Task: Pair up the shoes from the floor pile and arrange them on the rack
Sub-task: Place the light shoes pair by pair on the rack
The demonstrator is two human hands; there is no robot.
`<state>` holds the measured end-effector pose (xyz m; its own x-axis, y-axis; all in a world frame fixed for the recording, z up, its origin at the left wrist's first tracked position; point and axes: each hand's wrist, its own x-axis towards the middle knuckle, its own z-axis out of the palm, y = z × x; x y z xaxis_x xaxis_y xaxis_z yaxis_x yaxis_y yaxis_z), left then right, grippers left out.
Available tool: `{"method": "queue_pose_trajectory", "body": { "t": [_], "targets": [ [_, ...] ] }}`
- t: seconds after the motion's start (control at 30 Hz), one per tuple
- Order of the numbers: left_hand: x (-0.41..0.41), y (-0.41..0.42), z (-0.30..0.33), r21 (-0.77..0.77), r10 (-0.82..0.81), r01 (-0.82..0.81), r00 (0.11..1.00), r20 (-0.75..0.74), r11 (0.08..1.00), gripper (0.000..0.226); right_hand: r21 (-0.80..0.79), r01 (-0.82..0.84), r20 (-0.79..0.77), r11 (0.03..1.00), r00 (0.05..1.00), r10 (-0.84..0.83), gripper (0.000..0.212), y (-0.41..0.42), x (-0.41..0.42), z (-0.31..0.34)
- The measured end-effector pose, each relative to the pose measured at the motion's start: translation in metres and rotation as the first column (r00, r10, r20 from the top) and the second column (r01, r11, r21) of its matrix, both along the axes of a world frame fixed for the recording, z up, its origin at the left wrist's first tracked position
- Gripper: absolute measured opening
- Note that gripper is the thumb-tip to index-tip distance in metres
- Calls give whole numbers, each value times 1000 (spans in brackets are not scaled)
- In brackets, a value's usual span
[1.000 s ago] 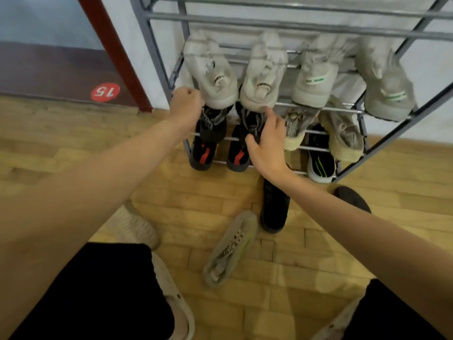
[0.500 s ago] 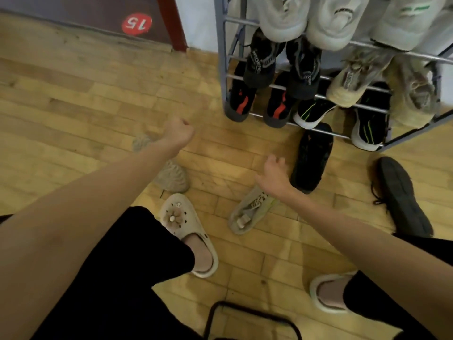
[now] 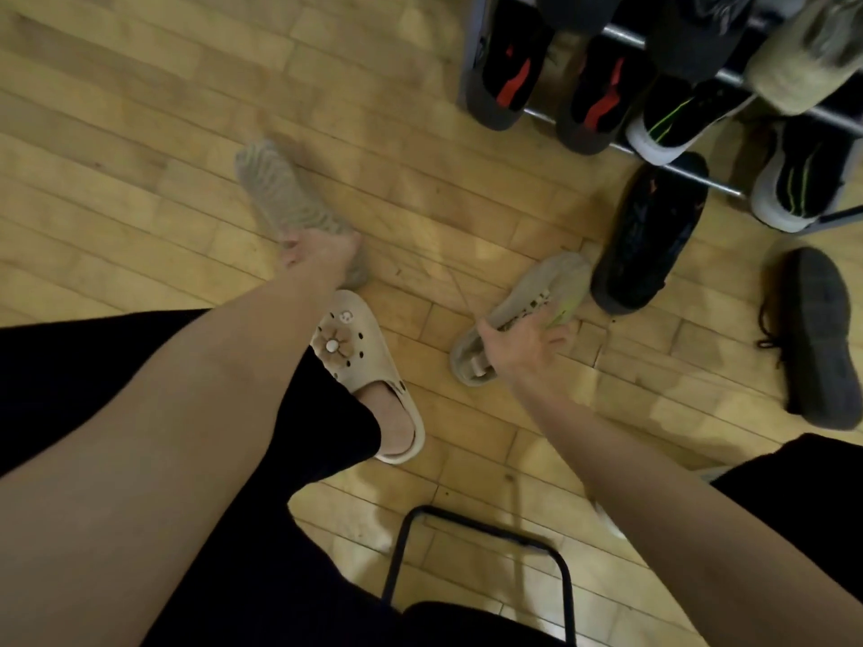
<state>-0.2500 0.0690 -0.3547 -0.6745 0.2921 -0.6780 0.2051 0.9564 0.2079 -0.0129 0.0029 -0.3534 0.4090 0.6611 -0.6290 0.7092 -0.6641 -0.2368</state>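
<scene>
Two beige knit sneakers lie on the wooden floor. My left hand point(image 3: 320, 252) grips the heel end of the left beige sneaker point(image 3: 280, 193), which lies sole up. My right hand point(image 3: 520, 345) holds the right beige sneaker point(image 3: 537, 291) around its opening, fingers curled over the laces. A black sneaker point(image 3: 651, 235) lies by the foot of the rack. Another black sneaker point(image 3: 819, 333) lies sole up at the far right. The grey metal shoe rack point(image 3: 691, 172) at the top right holds black-and-red, black-and-green and beige pairs.
I sit on a black metal-framed stool point(image 3: 485, 544), and my foot in a cream clog point(image 3: 369, 366) rests between the two beige sneakers. My black shorts fill the lower corners. Bare wooden floor spreads to the left.
My head has tilted down from the rack to the floor. Both hands have dropped from the rack's shoes and taken hold of the two beige sneakers.
</scene>
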Motion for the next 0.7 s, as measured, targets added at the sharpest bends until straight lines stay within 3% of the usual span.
{"method": "queue_pose_trajectory", "body": {
  "t": [0.17,0.3,0.4,0.53,0.6,0.7],
  "targets": [
    [14,-1,7,-55,35,-38,998,-43,998,119,-37,53,110,998,993,-48,119,0,-11,-16],
    [10,2,2,-26,83,-84,996,-41,996,121,-49,142,-24,989,989,-143,117,2,-9,-23],
    [9,5,7,60,187,-187,982,0,981,120,-56,107,-57,993,992,-111,114,1,-2,-22],
    [19,9,28,237,302,-305,952,49,923,95,-20,53,-65,998,996,-54,107,-5,23,-16],
    [30,11,43,240,184,-169,982,-41,956,85,13,47,-104,999,994,-46,102,-7,36,-10],
    [52,10,71,170,-117,150,975,-189,974,84,84,40,-148,996,989,-27,95,-9,56,4]
  ]
}}
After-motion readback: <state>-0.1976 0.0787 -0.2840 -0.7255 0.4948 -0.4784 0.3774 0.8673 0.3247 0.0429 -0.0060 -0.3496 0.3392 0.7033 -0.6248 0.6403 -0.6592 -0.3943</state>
